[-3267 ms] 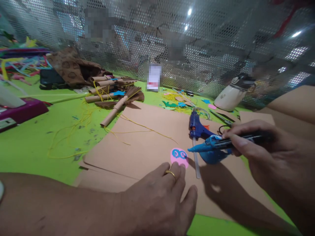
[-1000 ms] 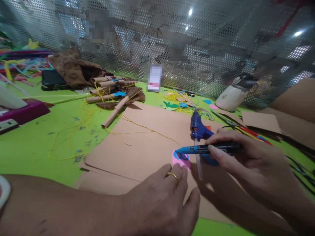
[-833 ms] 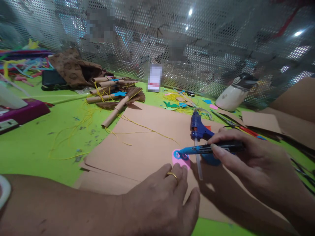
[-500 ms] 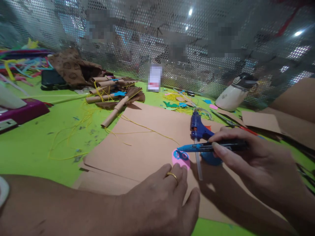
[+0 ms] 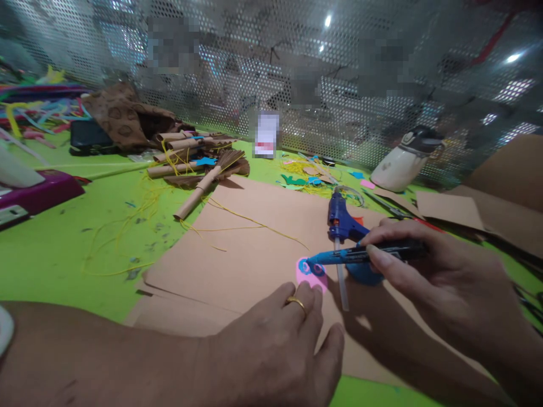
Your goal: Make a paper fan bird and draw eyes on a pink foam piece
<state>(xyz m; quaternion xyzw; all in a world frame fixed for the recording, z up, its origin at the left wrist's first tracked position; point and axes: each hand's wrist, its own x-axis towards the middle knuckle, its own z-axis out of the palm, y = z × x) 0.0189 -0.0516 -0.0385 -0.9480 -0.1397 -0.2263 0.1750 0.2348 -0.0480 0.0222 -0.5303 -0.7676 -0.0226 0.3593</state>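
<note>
A small pink paper cutout (image 5: pixel 313 281) with blue marks along its upper half lies on a large sheet of brown paper (image 5: pixel 237 226). The fingertips of my left hand (image 5: pixel 288 333) rest on its lower edge, fingers stretched out and a gold ring on one. Pinched in my right hand (image 5: pixel 428 277) is a blue marker (image 5: pixel 339 256), its tip at the blue marks on the cutout. Just behind the marker a blue glue gun (image 5: pixel 343 220) lies on the brown paper, with a clear glue stick (image 5: pixel 341 285) sticking out toward me.
Rolled brown-paper bundles with fringed ends (image 5: pixel 199 189) and yellow string lie at back left. A purple-based power strip (image 5: pixel 42 189) stands left. Paper scraps (image 5: pixel 311 172), a white bottle (image 5: pixel 399 164), scissors (image 5: pixel 394 210) and cardboard pieces (image 5: pixel 449 209) sit behind and right. Perforated metal panel (image 5: pixel 237 85) borders the table.
The marker tip has dipped slightly lower on the pink cutout, onto the blue marks. My left hand keeps its place on the cutout's edge.
</note>
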